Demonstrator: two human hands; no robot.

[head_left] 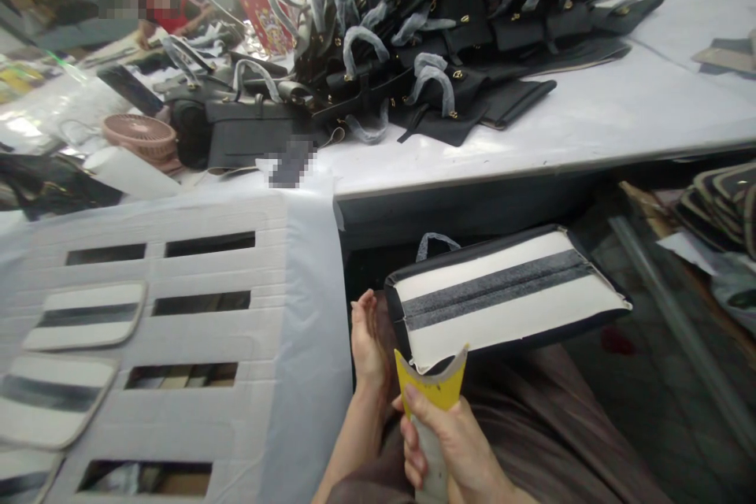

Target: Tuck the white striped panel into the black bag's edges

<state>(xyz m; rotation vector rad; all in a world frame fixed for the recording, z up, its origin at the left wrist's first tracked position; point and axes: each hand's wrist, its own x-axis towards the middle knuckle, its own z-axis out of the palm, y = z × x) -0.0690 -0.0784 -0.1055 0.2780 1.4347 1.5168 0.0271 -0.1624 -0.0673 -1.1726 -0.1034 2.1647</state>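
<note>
A black handbag lies bottom-up over my lap, its unfinished white base panel (502,331) crossed by a dark grey strip. One plastic-wrapped handle (435,242) sticks out on its far side. In my right hand (449,437) is a yellow tool (432,387) with a crescent-shaped end and a pale grip; its points reach the bag's near left corner. My left hand (367,346) is beside the bag's left end, fingers stretched upward. It seems to hold nothing, and I cannot tell whether it touches the bag.
Black handbags (413,55) with wrapped handles are heaped on the white table (596,126). At left, pale striped panels (88,315) lie on a slotted board (201,346). A pink fan (140,134) stands beyond it. Stacked dark pieces (724,201) are at right. Another person sits far back left.
</note>
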